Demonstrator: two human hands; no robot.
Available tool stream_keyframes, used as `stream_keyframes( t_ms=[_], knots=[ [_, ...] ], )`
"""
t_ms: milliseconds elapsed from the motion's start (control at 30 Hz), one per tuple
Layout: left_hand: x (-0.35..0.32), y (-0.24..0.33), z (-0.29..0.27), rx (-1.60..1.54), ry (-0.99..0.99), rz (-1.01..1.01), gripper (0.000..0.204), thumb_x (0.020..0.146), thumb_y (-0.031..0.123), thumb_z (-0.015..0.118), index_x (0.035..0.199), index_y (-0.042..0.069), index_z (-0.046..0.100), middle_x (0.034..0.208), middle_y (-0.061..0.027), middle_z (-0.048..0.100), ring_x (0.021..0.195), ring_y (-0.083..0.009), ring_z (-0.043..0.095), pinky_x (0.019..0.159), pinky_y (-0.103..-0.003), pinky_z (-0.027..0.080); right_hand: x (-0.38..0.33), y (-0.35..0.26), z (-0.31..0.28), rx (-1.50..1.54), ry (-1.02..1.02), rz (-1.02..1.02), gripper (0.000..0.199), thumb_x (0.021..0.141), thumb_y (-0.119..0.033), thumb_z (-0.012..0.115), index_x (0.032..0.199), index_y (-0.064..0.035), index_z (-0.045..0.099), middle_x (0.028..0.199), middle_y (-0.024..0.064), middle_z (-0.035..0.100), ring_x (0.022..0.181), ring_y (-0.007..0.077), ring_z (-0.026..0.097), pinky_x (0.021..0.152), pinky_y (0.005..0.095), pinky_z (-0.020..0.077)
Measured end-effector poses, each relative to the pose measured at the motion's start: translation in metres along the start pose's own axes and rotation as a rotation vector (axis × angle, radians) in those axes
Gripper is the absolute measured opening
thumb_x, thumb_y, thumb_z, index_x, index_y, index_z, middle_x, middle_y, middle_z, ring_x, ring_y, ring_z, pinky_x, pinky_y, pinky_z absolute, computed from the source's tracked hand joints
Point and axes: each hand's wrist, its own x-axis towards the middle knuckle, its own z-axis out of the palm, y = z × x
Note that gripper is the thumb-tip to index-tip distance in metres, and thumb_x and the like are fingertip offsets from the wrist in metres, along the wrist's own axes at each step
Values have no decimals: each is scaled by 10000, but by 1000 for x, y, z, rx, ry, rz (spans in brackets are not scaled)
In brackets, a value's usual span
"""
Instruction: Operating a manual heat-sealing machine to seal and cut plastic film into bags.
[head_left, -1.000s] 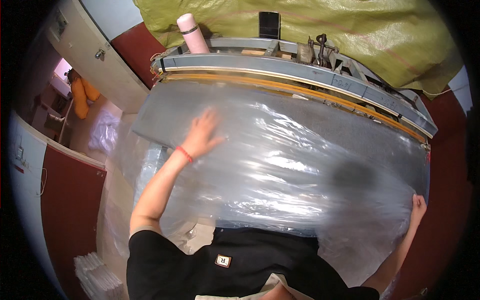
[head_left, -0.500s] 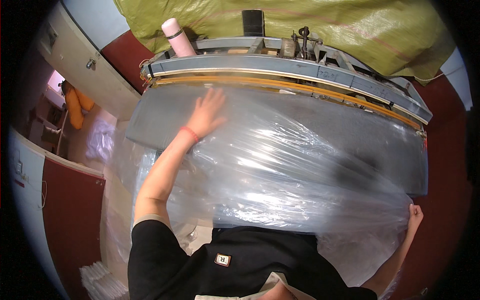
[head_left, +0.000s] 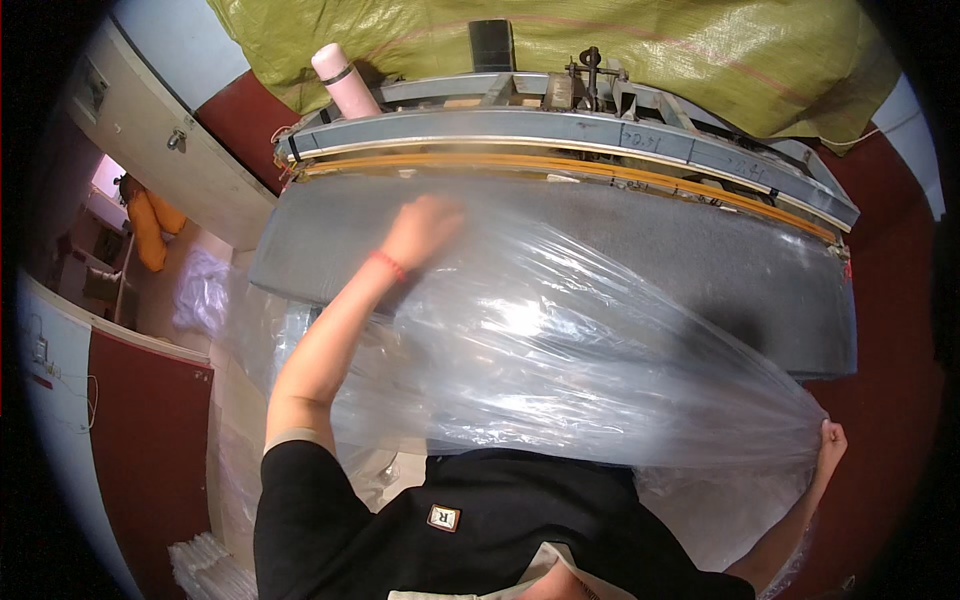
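Plastic sheet [head_left: 600,350] spread over the grey worktop [head_left: 700,260]: left hand [head_left: 425,228] presses it flat, fingers blurred, while right hand [head_left: 830,445] grips its bunched corner, keeping it taut.

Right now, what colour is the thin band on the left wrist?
Red band, seen in the head view.

The left hand [head_left: 422,228] has slid farther up the plastic sheet [head_left: 560,350] toward the sealer bar [head_left: 560,165].

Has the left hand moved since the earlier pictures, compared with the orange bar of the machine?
Yes. The left hand has slid forward over the clear plastic sheet, away from the body and closer to the orange bar.
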Motion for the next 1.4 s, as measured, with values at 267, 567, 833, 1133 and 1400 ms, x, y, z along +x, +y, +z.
stream_keyframes(
  t_ms=[267,567,833,1133,1400],
  knots=[
    [38,7,26,117,324,-507,273,689,251,628,914,99,601,760,-100,612,716,-271,584,633,-364,453,8,-19,1,-10,124,36,238,823,-209,543,669,-31,503,642,-57,406,619,44,360,590,170,313],
    [33,-4,26,160,377,-311,163,720,228,597,765,71,595,731,-117,594,693,-304,569,619,-381,442,51,-15,15,115,233,57,212,794,-237,582,755,-29,573,700,-41,502,659,62,425,632,188,354],
    [39,-93,43,-397,863,-520,110,796,137,422,763,39,461,610,-43,497,524,-110,468,472,-268,387,160,-71,100,393,420,-8,210,789,-256,582,794,-46,587,709,-18,530,618,68,450,570,193,380],
    [36,-166,-6,-481,932,-609,183,826,188,473,703,56,451,562,-19,497,479,-86,437,447,-221,359,249,-148,252,404,366,-128,172,788,-182,580,823,-15,554,751,20,560,679,80,495,636,214,404],
    [47,-161,-9,-647,962,-593,166,748,119,588,735,85,426,582,15,471,462,-50,402,412,-180,319,248,-167,252,269,548,-101,178,760,-194,603,727,-38,523,647,-6,513,574,64,435,551,197,362]
  ],
)
